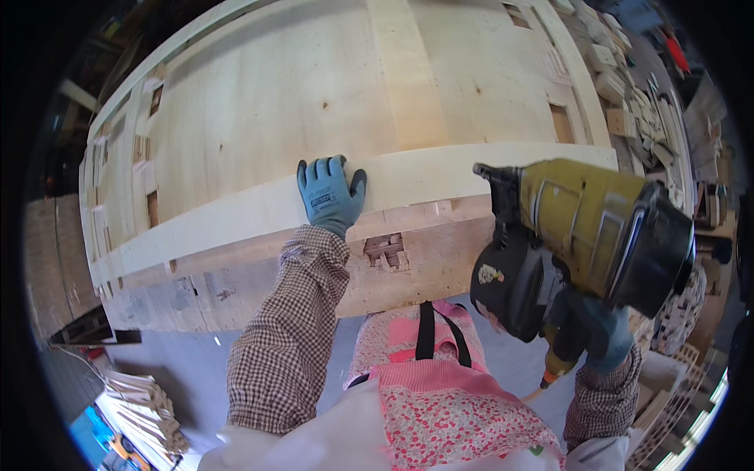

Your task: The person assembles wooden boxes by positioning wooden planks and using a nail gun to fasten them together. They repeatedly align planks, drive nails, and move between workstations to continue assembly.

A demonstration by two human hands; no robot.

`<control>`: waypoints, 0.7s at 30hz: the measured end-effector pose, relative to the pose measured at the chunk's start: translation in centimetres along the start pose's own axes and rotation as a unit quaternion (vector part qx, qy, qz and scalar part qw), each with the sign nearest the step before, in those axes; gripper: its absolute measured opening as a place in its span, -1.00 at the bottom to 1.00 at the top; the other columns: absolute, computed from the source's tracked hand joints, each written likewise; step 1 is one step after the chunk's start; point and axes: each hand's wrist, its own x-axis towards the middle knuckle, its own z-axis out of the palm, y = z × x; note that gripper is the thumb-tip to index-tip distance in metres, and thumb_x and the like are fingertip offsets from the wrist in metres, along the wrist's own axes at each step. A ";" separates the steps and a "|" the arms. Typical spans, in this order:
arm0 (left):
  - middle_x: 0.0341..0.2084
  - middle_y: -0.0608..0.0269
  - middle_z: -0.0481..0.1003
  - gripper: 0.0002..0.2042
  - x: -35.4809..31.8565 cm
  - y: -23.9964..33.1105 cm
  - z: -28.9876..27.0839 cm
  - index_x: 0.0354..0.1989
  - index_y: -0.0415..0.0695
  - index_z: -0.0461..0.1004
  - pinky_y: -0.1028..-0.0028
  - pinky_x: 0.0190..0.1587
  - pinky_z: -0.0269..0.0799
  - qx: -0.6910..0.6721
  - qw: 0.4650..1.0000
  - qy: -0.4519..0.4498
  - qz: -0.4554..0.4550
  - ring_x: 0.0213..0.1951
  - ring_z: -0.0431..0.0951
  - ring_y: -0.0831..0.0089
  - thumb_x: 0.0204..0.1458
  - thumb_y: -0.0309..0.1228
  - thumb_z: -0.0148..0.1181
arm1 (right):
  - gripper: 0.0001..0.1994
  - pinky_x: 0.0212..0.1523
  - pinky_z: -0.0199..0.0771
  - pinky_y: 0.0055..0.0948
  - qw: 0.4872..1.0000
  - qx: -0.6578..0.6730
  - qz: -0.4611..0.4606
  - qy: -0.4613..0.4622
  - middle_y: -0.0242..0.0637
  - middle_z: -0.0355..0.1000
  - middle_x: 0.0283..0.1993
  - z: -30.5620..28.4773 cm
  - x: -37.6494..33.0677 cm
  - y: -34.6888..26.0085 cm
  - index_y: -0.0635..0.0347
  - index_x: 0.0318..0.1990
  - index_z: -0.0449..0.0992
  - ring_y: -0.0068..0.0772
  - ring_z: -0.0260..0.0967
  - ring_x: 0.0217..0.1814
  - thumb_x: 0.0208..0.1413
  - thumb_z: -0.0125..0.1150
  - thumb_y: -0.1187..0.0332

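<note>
My left hand (330, 196), in a blue work glove with dark fingertips, lies open with its fingers stretched over a pale wooden strip (440, 174) along the near edge of a large wooden panel (283, 94). In my right hand (606, 336), also gloved, is the handle of a yellow and black coil nail gun (581, 208). Its nose points left, over or just above the strip's right part; I cannot tell if it touches. The round black magazine (510, 286) hangs under the body. An orange hose fitting (548, 380) shows below the handle.
Under the panel is a wooden base (306, 286) with a broken-edged hole in its near side. Wood offcuts (652, 118) lie piled at the right. A stack of thin wooden pieces (145, 408) stands on the grey floor (228, 369) at lower left.
</note>
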 end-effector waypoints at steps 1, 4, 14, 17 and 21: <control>-0.28 0.17 0.37 -0.64 0.1 0.0 -0.1 -0.20 -0.12 0.33 0.12 0.15 -0.07 0.001 1.000 0.000 0.000 -0.12 0.30 0.24 -0.14 -0.18 0.08 | -0.85 -0.47 0.35 -0.54 1.000 0.012 -0.001 -0.023 -0.32 0.40 -0.51 0.9 1.4 -1.3 0.30 -0.30 0.42 -0.53 0.33 -0.53 0.10 -0.05 0.42; -0.28 0.17 0.37 -0.64 0.7 0.7 -0.2 -0.22 -0.13 0.34 0.11 0.15 -0.09 -0.018 1.000 -0.007 0.004 -0.11 0.29 0.24 -0.16 -0.18 0.10 | -0.84 -0.48 0.34 -0.51 0.950 -0.246 -0.146 -0.127 -0.26 0.38 -0.53 0.5 6.0 0.4 0.33 -0.29 0.40 -0.44 0.33 -0.54 0.02 -0.01 0.43; -0.28 0.14 0.33 -0.64 0.1 -0.3 -0.8 -0.23 -0.15 0.33 0.08 0.17 -0.13 -0.036 0.999 -0.010 -0.024 -0.09 0.25 0.21 -0.17 -0.19 0.10 | -0.81 -0.44 0.40 -0.50 0.974 -0.149 0.028 -0.166 -0.24 0.40 -0.47 1.7 7.6 -2.1 0.22 -0.25 0.44 -0.34 0.40 -0.46 -0.08 0.07 0.48; -0.28 0.15 0.33 -0.64 0.4 0.4 -0.9 -0.23 -0.15 0.33 0.07 0.17 -0.14 -0.044 0.999 -0.016 -0.014 -0.09 0.25 0.22 -0.17 -0.19 0.11 | -0.75 -0.37 0.41 -0.47 0.763 -0.540 -0.318 -0.159 -0.28 0.42 -0.43 1.3 8.2 1.6 0.13 -0.21 0.44 -0.29 0.42 -0.40 -0.13 0.08 0.48; -0.29 0.16 0.33 -0.64 0.9 -0.4 -0.4 -0.23 -0.15 0.33 0.05 0.18 -0.14 -0.033 0.999 -0.007 -0.022 -0.09 0.25 0.22 -0.16 -0.18 0.11 | -0.76 -0.33 0.43 -0.43 0.894 -0.381 -0.153 -0.183 -0.27 0.46 -0.38 1.3 7.4 0.2 0.13 -0.20 0.45 -0.28 0.44 -0.35 -0.11 0.08 0.47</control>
